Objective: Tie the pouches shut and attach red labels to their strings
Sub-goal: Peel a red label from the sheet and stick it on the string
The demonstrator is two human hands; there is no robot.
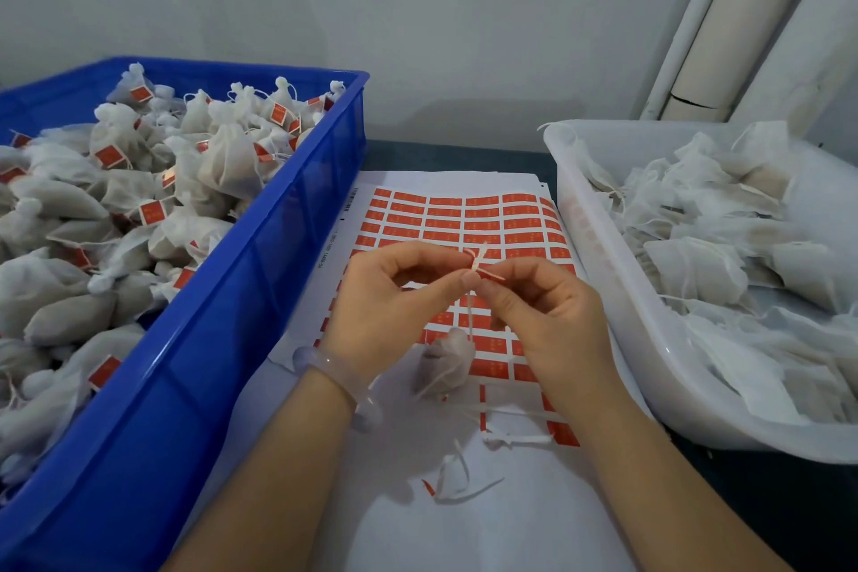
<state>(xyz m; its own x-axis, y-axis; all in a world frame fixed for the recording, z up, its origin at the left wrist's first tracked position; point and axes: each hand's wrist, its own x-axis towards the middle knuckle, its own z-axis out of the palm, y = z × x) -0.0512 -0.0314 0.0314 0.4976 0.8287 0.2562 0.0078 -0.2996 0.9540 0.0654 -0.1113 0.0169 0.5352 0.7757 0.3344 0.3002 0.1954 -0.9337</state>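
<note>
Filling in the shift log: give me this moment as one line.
step: labelling | left hand: pinches string | right hand: pinches red label | pouch: below hands, on string

Red labels point(483, 225): pale print was on each, too small to read.
Label sheet point(344, 218) margin: barcode and tiny characters were illegible.

Pouch point(445, 362) on its string point(470, 316) below left hand point(385, 293) and right hand point(548, 307) — red label point(493, 275) between them.

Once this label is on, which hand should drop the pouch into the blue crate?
Left. The left hand holds the string beside the blue crate; the right hand, pinching the label, sits by the white tub.
</note>
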